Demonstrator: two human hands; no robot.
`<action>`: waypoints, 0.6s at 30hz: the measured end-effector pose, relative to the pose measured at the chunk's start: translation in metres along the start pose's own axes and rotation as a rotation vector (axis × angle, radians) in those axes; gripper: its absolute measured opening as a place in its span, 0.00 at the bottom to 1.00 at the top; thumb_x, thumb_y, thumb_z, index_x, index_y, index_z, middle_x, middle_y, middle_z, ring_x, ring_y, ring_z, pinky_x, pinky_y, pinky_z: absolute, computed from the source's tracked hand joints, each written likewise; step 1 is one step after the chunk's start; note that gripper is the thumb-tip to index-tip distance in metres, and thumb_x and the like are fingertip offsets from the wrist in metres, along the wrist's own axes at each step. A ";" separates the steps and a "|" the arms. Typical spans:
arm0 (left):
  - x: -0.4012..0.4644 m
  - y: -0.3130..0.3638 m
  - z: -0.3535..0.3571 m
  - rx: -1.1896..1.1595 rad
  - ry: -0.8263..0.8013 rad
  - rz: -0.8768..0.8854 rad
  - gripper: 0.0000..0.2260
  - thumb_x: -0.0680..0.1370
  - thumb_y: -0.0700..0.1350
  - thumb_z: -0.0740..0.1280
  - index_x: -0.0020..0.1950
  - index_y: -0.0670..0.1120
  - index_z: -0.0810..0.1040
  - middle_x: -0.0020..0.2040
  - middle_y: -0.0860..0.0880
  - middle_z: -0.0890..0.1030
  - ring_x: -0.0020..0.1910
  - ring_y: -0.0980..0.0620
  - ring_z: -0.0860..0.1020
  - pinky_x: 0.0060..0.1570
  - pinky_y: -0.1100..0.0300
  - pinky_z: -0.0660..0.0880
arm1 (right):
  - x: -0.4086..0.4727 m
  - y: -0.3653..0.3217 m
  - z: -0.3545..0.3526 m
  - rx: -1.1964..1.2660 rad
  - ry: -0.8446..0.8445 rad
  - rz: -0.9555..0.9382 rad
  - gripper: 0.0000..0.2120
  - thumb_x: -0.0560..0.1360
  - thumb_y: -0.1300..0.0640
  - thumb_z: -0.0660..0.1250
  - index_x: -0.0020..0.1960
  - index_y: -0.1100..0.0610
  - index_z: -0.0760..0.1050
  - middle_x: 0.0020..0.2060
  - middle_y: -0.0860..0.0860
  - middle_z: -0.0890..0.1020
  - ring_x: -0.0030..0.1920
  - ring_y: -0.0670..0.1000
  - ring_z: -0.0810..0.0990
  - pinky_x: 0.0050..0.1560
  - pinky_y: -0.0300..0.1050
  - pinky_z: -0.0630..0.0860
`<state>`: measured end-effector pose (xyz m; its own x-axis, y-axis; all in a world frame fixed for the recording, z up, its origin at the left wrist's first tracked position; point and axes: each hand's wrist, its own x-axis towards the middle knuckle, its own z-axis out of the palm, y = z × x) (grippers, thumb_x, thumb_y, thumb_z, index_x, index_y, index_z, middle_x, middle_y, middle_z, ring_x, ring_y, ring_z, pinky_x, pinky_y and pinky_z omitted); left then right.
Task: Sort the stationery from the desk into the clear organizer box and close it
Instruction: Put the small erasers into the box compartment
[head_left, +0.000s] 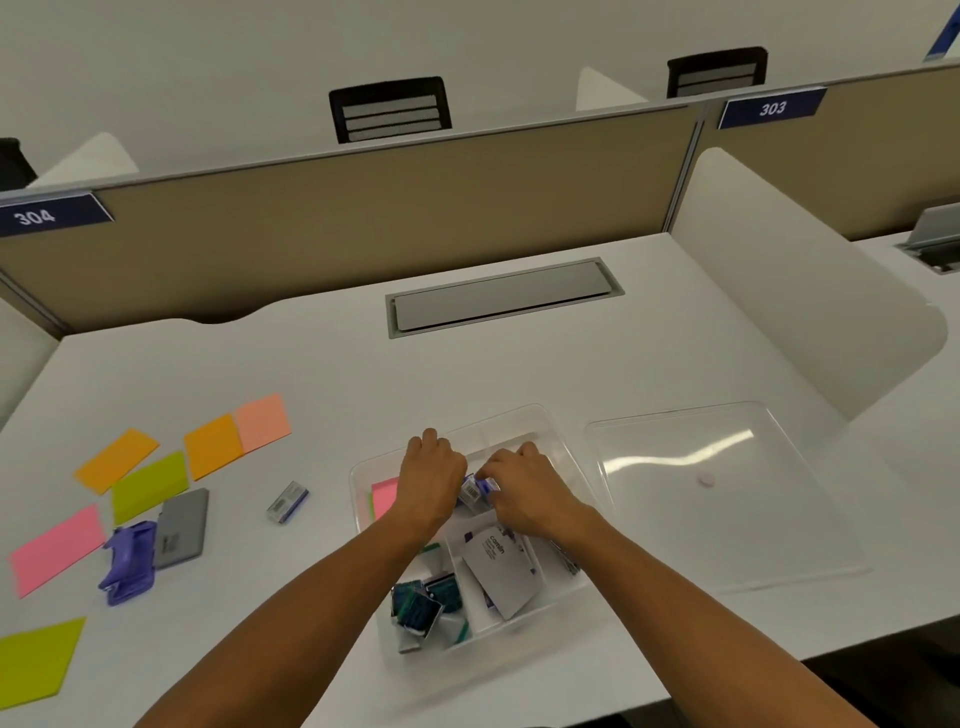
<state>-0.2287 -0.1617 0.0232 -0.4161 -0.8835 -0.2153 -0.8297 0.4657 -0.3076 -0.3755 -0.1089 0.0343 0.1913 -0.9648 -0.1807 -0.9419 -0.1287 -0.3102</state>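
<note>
The clear organizer box (558, 431) stands open in front of me, with a pink note pad (383, 498), green binder clips (422, 603) and a white card box (501, 571) in its compartments. Both hands are over its far compartments. My right hand (530, 488) pinches a small blue-and-white staple box (479, 487). My left hand (431, 480) is curled beside that box and touches it; its fingertips are hidden. The clear lid (722, 493) lies flat to the right of the organizer.
On the desk to the left lie several sticky note pads, such as orange (213, 446), green (149, 486) and pink (57, 548). There too are a purple stapler (129, 561), a grey case (182, 527) and another staple box (287, 501). A cable tray cover (501, 296) sits further back.
</note>
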 end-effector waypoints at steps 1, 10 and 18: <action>0.000 -0.001 -0.001 0.005 -0.004 0.007 0.08 0.70 0.45 0.75 0.46 0.45 0.80 0.45 0.46 0.80 0.51 0.46 0.72 0.46 0.55 0.67 | 0.001 -0.001 0.000 -0.022 -0.018 -0.004 0.20 0.75 0.55 0.67 0.66 0.51 0.75 0.61 0.52 0.78 0.58 0.58 0.71 0.54 0.51 0.72; 0.004 -0.008 -0.009 0.062 0.006 0.096 0.04 0.72 0.38 0.72 0.42 0.44 0.77 0.41 0.45 0.82 0.45 0.46 0.75 0.42 0.55 0.65 | 0.001 -0.008 0.007 0.005 -0.092 0.050 0.16 0.76 0.56 0.68 0.63 0.55 0.77 0.53 0.56 0.80 0.49 0.56 0.80 0.46 0.46 0.77; 0.010 -0.014 -0.001 -0.111 0.110 0.131 0.03 0.78 0.42 0.68 0.49 0.43 0.76 0.43 0.44 0.81 0.41 0.47 0.76 0.36 0.57 0.70 | 0.000 -0.007 0.012 0.035 -0.074 0.053 0.17 0.79 0.55 0.65 0.67 0.54 0.75 0.57 0.56 0.79 0.53 0.56 0.79 0.52 0.47 0.78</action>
<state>-0.2220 -0.1774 0.0266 -0.5559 -0.8190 -0.1426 -0.7994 0.5737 -0.1786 -0.3655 -0.1050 0.0258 0.1621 -0.9504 -0.2655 -0.9412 -0.0682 -0.3308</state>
